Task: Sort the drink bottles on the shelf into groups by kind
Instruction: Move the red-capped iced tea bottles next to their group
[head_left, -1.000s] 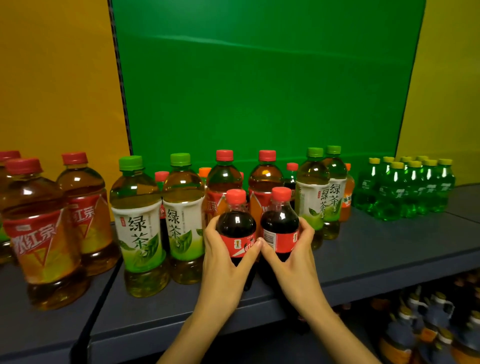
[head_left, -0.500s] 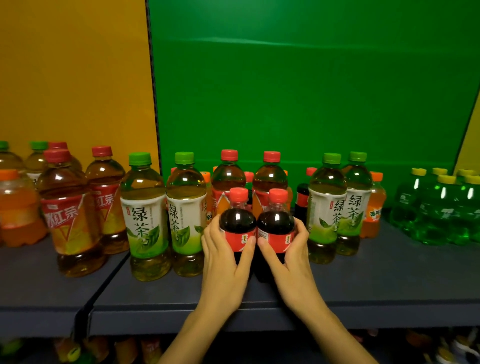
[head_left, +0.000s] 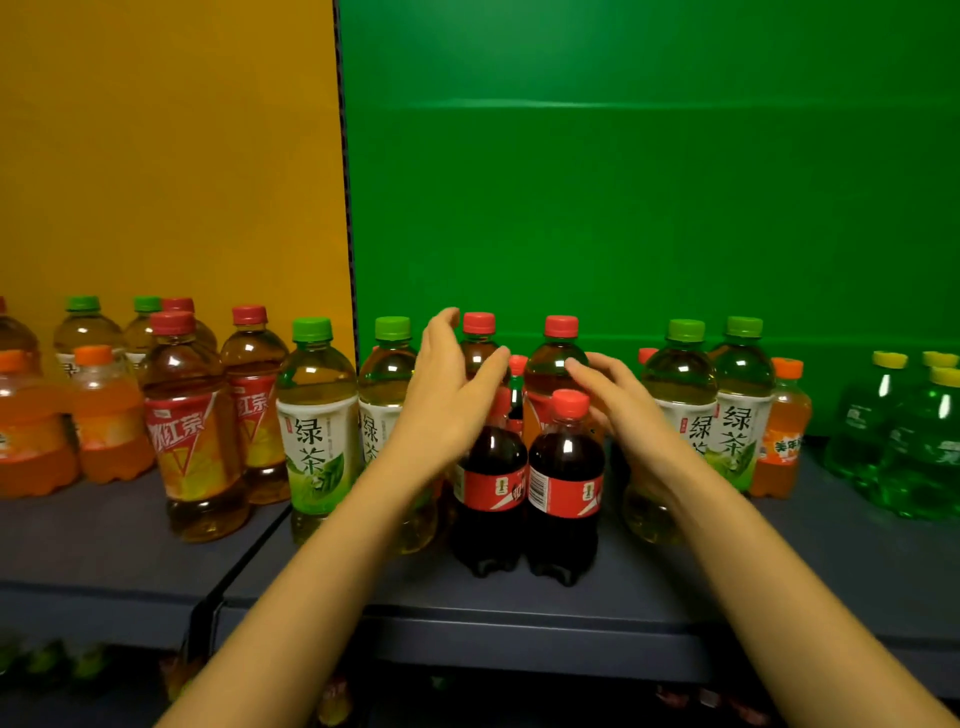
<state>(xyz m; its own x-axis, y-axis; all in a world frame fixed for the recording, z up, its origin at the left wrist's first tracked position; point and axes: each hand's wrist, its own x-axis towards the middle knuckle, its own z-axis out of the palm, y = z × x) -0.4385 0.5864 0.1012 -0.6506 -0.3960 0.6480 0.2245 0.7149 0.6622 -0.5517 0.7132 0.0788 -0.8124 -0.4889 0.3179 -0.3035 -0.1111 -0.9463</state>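
Note:
Two small cola bottles (head_left: 566, 488) with red caps stand side by side at the shelf's front, nobody touching them. Above and behind them, my left hand (head_left: 449, 395) is open, fingers spread in front of a red-capped iced tea bottle (head_left: 479, 343). My right hand (head_left: 618, 410) is open too, reaching beside a second iced tea bottle (head_left: 556, 364). Green tea bottles (head_left: 317, 426) with green caps flank the pair on both sides. Further iced tea bottles (head_left: 189, 431) stand to the left.
Orange soda bottles (head_left: 104, 415) stand at far left, one more (head_left: 782, 431) right of the green teas. Green soda bottles (head_left: 919, 441) with yellow caps cluster at far right. The dark shelf (head_left: 519, 618) has a seam at left; more bottles sit blurred below.
Both hands have let go of the two cola bottles, which now stand on the shelf, and have risen toward the iced tea bottles behind them.

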